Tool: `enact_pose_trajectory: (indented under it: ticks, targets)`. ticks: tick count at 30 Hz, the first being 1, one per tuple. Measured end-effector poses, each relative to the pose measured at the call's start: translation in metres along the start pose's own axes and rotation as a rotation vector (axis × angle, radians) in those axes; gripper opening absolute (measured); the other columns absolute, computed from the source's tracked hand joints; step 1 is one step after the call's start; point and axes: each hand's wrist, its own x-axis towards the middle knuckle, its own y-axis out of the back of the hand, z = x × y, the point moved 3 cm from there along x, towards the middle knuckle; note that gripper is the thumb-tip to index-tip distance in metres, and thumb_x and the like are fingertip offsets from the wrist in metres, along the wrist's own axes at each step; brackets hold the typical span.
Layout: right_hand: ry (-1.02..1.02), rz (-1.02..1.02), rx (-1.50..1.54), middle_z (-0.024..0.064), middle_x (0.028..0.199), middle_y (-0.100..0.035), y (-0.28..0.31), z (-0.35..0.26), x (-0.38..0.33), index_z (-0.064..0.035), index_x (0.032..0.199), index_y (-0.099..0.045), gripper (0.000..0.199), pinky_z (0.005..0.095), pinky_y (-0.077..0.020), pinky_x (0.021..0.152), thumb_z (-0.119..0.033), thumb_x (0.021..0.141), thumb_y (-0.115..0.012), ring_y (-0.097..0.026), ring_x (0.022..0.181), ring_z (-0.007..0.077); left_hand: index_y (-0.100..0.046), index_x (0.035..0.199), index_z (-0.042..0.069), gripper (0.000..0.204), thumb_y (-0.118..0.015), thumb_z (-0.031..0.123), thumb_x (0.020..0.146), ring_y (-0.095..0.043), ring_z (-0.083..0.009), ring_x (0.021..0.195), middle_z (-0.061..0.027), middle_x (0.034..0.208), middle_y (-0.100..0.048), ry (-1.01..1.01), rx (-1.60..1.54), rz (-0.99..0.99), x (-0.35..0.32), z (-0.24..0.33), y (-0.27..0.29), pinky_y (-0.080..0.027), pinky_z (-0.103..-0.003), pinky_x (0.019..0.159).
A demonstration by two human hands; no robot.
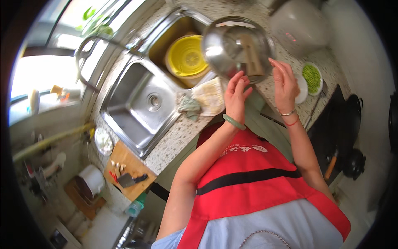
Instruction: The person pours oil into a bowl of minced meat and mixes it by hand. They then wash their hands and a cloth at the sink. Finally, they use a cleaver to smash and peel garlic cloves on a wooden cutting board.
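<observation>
A large round steel vessel (219,50) stands at the counter's edge, right of the sink. In its middle is a light-brown, strip-like shape; I cannot tell if it is an object or a reflection. My left hand (236,97), below a green bangle, reaches to the vessel's near side with fingers apart. At its right side my right hand (284,87) is raised with fingers stretched out, near the rim. Neither hand shows a grip on anything. Just right of my right hand sit a white dish (301,89) and a bowl of chopped green pieces (311,77).
Left is a double steel sink (141,99), with a yellow strainer (188,54) in its far basin. Cloths (209,97) lie by its edge. A cleaver (128,180) rests on a cutting board (137,190). Far right are a rice cooker (300,29) and a black stove (331,120).
</observation>
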Motion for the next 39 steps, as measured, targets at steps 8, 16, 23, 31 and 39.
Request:
enact_pose_trajectory:
  ticks: [8, 16, 23, 31, 39]
  targets:
    - [0.337, 0.026, 0.15, 0.0143, 0.125, -0.05, -0.219, -0.136, -0.003, -0.0045, 0.129, -0.049, 0.041, 0.0411, -0.0346, 0.097, -0.028, 0.095, -0.049, -0.047, 0.114, 0.0314, -0.034, 0.14, 0.006, 0.047, -0.042, 0.03, 0.101, -0.039, -0.024, 0.129, -0.0133, 0.138, -0.041, -0.42, -0.181, 0.409, -0.014, 0.126, 0.144, -0.031, -0.04, 0.107]
    - [0.225, -0.01, 0.05, 0.0165, 0.135, -0.043, -0.342, -0.167, -0.021, -0.0014, 0.134, -0.041, 0.048, 0.043, -0.0286, 0.103, -0.034, 0.099, -0.044, -0.041, 0.123, 0.034, -0.026, 0.145, 0.008, 0.06, -0.042, 0.043, 0.098, -0.025, -0.027, 0.14, -0.0145, 0.151, -0.025, -0.445, -0.253, 0.633, -0.021, 0.183, 0.25, -0.019, -0.044, 0.113]
    - [0.304, 0.212, -0.06, 0.0162, 0.133, -0.044, -0.375, -0.174, 0.071, -0.0024, 0.132, -0.043, 0.046, 0.0444, -0.033, 0.098, -0.034, 0.099, -0.044, -0.044, 0.118, 0.0342, -0.026, 0.146, 0.009, 0.066, -0.047, 0.046, 0.095, -0.022, -0.0265, 0.141, -0.0143, 0.152, -0.023, -0.453, -0.365, 0.625, 0.018, 0.219, 0.262, -0.015, -0.044, 0.115]
    - [0.152, 0.333, -0.07, 0.0134, 0.133, -0.043, -0.437, -0.147, 0.148, -0.0055, 0.131, -0.043, 0.046, 0.0475, -0.0361, 0.094, -0.036, 0.098, -0.046, -0.043, 0.119, 0.0335, -0.031, 0.14, -0.002, 0.056, -0.042, 0.034, 0.099, -0.029, -0.0241, 0.139, -0.0152, 0.146, -0.035, -0.49, -0.534, 0.525, 0.066, 0.245, 0.266, -0.02, -0.042, 0.115]
    - [-0.156, 0.316, 0.113, 0.0138, 0.133, -0.044, -0.47, -0.116, 0.172, -0.0035, 0.128, -0.045, 0.049, 0.0485, -0.0326, 0.099, -0.042, 0.099, -0.041, -0.04, 0.123, 0.0328, -0.047, 0.125, 0.001, 0.036, -0.041, 0.026, 0.099, -0.048, -0.0255, 0.123, -0.012, 0.131, -0.052, -0.445, -0.823, 0.436, 0.105, 0.237, 0.27, -0.035, -0.042, 0.109]
